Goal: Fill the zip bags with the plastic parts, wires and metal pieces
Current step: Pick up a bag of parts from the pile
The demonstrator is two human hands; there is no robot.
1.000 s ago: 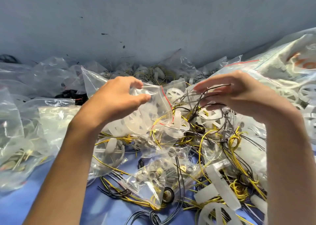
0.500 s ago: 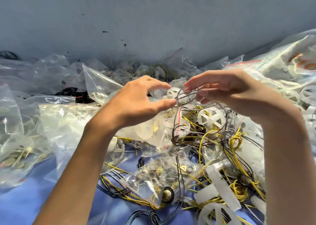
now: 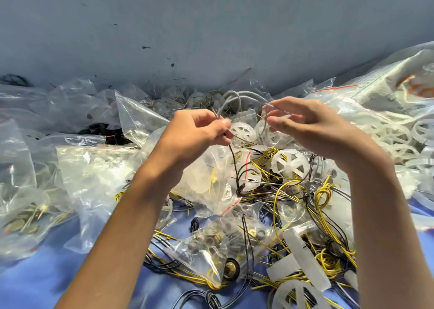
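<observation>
In the head view, we judged the step to be gathering: a wire (image 3: 231, 97) was being looped up, ready for a bag. The left grip (image 3: 197, 132) had its fingers curled and pinched the wire between thumb and forefinger. The right grip (image 3: 305, 125), fingers nearly straight, appeared to pinch the loop's other side at its fingertips.

The wire arched between them above the pile. Its dark tail hung from the left grip down to a knot in front of the bag (image 3: 206, 179) under that wrist. That bag held pale plastic parts; we could not tell whether its mouth was open.

Next, we thought, the loop needed tightening, one grip had to be freed to spread a bag's mouth, and the tail had to clear the yellow wires (image 3: 324, 191).

Nearer us, the metal bag (image 3: 211, 245) held small rings and brass bits on the blue surface (image 3: 35, 280). The big bag (image 3: 387, 102) at right held white wheels, and one wheel (image 3: 288, 163) lay loose.
</observation>
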